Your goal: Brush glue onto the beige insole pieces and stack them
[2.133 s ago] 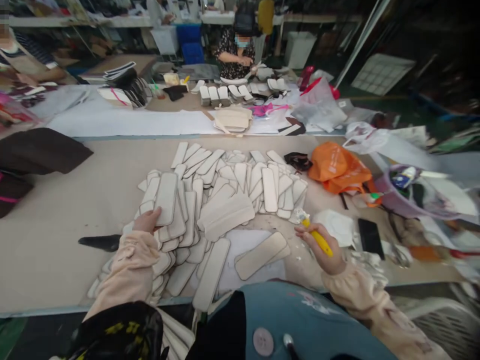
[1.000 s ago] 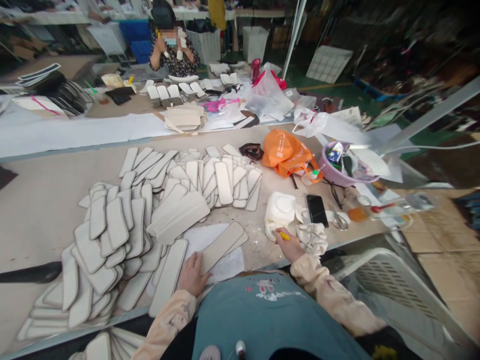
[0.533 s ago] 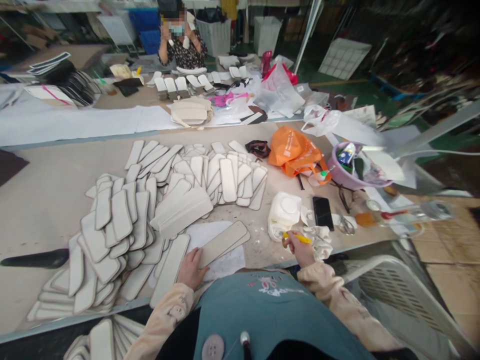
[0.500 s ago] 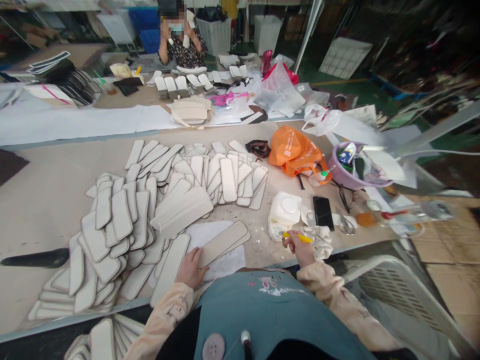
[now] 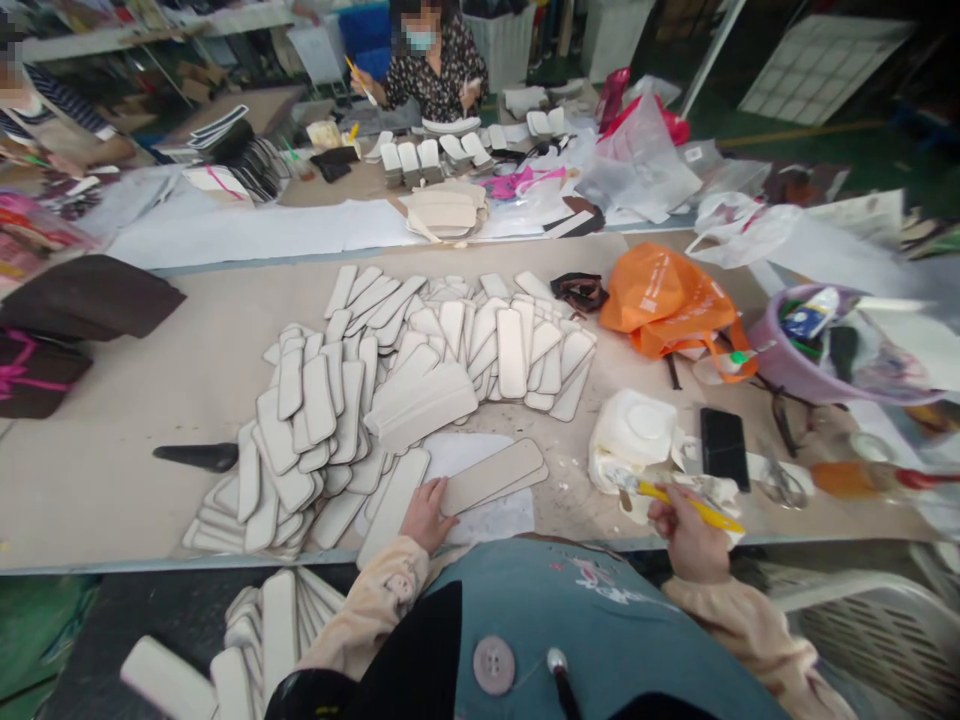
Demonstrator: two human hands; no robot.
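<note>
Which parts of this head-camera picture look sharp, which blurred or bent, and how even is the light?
Head view: the pale pieces mid-table are sharp under even light; the purple basin and the right side smear; the table edge bows slightly, lens distortion; the top right corner is dim.

L hand (image 5: 426,515) lies flat, palm down, fingers spread, near centre. R hand (image 5: 686,535) is fisted, near right, knuckles up.

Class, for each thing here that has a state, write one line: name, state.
left hand, open, resting on beige strip
right hand, shut on yellow brush
phone, screen dark, lying flat
orange bag, crumpled
purple basin, filled with items
</note>
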